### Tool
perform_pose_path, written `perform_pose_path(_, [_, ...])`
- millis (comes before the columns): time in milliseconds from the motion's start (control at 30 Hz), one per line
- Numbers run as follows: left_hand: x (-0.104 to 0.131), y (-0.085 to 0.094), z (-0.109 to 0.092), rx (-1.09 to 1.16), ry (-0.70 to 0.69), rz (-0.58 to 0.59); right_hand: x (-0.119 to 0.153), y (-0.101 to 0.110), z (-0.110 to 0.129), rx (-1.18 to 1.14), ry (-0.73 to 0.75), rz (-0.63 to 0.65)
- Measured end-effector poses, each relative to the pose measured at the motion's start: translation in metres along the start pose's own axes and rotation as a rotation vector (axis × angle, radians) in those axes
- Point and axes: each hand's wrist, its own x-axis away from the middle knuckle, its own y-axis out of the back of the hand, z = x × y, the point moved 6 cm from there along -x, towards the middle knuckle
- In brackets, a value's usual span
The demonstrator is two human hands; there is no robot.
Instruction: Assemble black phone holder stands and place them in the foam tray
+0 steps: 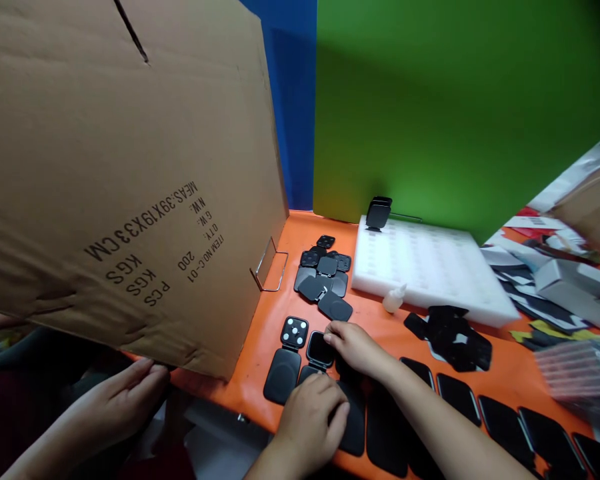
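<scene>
A black folding stand (pixel 321 349) lies unfolded on the orange table, its small square pad joined by a hinge to a larger panel. The thumb and fingers of my right hand (pixel 356 347) are pinched at the right edge of the small pad. My left hand (pixel 313 419) is curled closed over the larger panel; its fingertips are hidden, so anything inside them cannot be seen. Left of it lies another stand (pixel 283 375), with white round dots on its small pad. Larger black panels (pixel 351 420) lie partly under my right forearm.
Behind are a pile of black stands (pixel 325 277), a white foam block (pixel 430 263) and a small dropper bottle (pixel 394 299). Black scraps (pixel 457 339) lie to the right. A big cardboard box (pixel 130 167) and another person's hand (pixel 127 393) are at left. A green panel (pixel 430 113) stands behind.
</scene>
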Motion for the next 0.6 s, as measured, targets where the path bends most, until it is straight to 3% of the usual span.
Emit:
perform_pose_path(433, [0.0001,-0.0015,0.0005,-0.030,0.022,0.018,0.0063,-0.0013,0.0002,0.099,-0.034,-0.117])
perform_pose_path(600, [0.0002,-0.0022,0.0011,-0.027,0.023,0.021,0.0081,-0.0033,0.0057,0.240,0.012,-0.152])
